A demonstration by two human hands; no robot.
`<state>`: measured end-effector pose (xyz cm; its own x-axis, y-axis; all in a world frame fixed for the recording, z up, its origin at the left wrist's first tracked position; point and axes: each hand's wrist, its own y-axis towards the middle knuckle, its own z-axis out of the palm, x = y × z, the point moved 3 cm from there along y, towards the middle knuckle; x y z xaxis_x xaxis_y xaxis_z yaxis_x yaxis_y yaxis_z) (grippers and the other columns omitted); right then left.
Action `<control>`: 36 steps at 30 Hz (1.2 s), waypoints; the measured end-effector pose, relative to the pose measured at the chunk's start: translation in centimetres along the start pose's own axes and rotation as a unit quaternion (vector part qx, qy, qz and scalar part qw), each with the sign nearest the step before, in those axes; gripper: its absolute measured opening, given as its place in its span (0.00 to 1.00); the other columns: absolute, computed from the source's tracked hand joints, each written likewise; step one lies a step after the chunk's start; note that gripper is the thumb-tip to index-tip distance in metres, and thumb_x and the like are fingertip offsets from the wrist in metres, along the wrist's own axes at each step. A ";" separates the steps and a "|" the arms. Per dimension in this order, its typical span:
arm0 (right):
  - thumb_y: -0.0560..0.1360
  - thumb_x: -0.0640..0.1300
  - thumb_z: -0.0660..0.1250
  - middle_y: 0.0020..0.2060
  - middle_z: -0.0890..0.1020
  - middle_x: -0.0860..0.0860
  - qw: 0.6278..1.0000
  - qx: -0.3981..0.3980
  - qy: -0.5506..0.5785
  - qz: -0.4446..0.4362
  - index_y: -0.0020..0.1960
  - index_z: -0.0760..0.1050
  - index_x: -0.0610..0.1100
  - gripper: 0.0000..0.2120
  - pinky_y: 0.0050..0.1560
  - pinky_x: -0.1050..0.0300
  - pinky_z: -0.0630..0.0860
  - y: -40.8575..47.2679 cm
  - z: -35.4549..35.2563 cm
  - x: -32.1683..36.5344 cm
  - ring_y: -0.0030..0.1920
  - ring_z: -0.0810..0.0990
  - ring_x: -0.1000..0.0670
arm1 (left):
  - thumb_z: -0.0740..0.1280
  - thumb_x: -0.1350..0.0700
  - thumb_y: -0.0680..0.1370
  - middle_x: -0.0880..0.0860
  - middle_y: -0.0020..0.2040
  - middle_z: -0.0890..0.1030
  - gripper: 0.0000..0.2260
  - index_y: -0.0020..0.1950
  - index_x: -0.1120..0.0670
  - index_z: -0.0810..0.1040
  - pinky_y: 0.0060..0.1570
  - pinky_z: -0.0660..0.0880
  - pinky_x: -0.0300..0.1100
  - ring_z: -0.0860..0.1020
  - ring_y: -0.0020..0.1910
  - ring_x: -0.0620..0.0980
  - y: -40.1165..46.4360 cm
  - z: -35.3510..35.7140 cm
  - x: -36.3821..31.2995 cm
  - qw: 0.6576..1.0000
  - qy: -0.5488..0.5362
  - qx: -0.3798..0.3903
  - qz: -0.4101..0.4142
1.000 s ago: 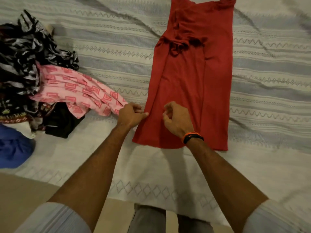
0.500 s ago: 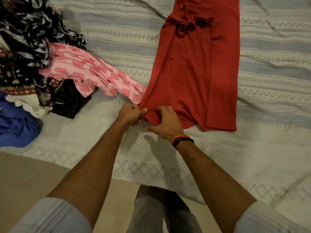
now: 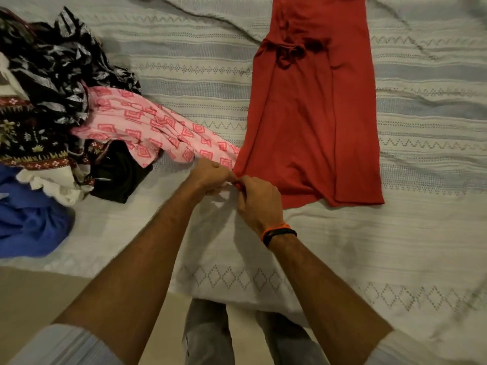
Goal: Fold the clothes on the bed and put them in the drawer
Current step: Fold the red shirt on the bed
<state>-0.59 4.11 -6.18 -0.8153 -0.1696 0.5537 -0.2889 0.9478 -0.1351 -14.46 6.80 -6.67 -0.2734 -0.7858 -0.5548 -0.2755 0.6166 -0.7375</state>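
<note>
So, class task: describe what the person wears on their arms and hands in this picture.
Both forearms are bare, with pale, finely striped sleeves pushed up near the elbows. The right wrist carries an orange band beside a black one. The left hand and right hand are bare.

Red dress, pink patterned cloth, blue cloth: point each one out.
red dress [image 3: 316, 133], head view, middle of the skirt.
pink patterned cloth [image 3: 147, 125], head view, its middle.
blue cloth [image 3: 29, 222], head view, its middle.

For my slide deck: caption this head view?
Both hands, left and right, pinch the red dress's lower-left hem corner on the bed.
</note>
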 end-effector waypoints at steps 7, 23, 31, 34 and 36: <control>0.68 0.38 0.67 0.36 0.79 0.46 0.998 -0.036 0.035 0.047 0.48 0.82 0.42 0.09 0.33 0.56 0.66 -1.0 1.3 0.5 0.34 0.78 0.42 | 0.79 0.50 0.67 0.55 0.52 0.83 0.20 0.54 0.56 0.79 0.54 0.81 0.51 0.83 0.51 0.53 4.9 0.1 -5.7 0.992 -0.070 0.015 0.100; 0.66 0.41 0.68 0.34 0.77 0.49 0.991 -0.086 -0.036 0.100 0.39 0.78 0.44 0.03 0.34 0.52 0.68 -0.6 4.3 1.6 0.33 0.74 0.46 | 0.76 0.61 0.71 0.54 0.46 0.84 0.12 0.53 0.58 0.80 0.44 0.81 0.49 0.82 0.46 0.53 11.4 -0.6 -8.7 0.971 -0.236 0.031 -0.012; 0.66 0.41 0.66 0.36 0.78 0.49 0.990 -0.090 0.001 0.107 0.41 0.80 0.43 0.06 0.36 0.48 0.74 -0.9 4.4 1.5 0.35 0.75 0.46 | 0.80 0.56 0.68 0.54 0.49 0.84 0.15 0.47 0.51 0.76 0.41 0.83 0.47 0.83 0.46 0.53 13.4 -3.2 -8.5 0.973 -0.201 -0.096 0.065; 0.68 0.41 0.67 0.38 0.79 0.50 0.984 -0.098 0.072 0.129 0.45 0.81 0.44 0.07 0.38 0.49 0.76 -1.1 4.1 1.1 0.37 0.77 0.48 | 0.79 0.61 0.68 0.55 0.47 0.85 0.13 0.44 0.50 0.77 0.36 0.81 0.44 0.84 0.43 0.52 13.4 -3.7 -9.1 0.975 -0.186 -0.077 0.094; 0.70 0.39 0.69 0.39 0.81 0.51 0.971 -0.117 0.143 0.151 0.46 0.82 0.44 0.07 0.40 0.52 0.77 -1.5 3.6 0.8 0.38 0.78 0.51 | 0.78 0.63 0.68 0.54 0.45 0.85 0.13 0.40 0.49 0.77 0.37 0.83 0.46 0.85 0.41 0.52 13.3 -4.0 -9.4 0.978 -0.157 -0.083 0.112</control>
<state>-2.63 1.60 -8.52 -0.6626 0.1756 0.7281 0.0913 0.9838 -0.1542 -19.30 22.59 -9.76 -0.0538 -0.5908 -0.8050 -0.3945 0.7531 -0.5264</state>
